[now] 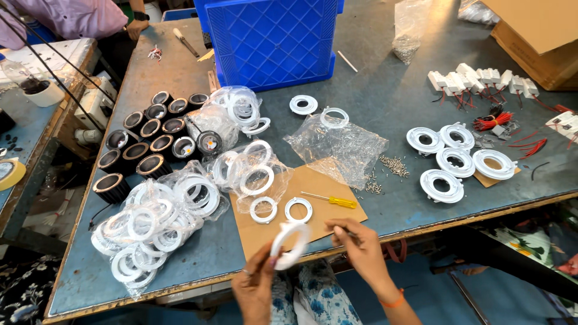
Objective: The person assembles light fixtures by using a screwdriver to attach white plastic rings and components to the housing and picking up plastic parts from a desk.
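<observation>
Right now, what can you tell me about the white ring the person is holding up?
The white ring is a flat round hoop with a big open middle, and it looks like smooth plastic. It is tilted, held up over the near edge of the brown cardboard sheet. The left hand pinches its lower rim in a fingertip grip. The right hand is just beside it, fingers pinched together, not clearly touching it.

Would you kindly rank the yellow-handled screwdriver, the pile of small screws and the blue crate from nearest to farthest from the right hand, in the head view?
1. Yellow-handled screwdriver, just above the right hand on cardboard.
2. Pile of small screws, farther up-right.
3. Blue crate, at the table's far side.
</observation>
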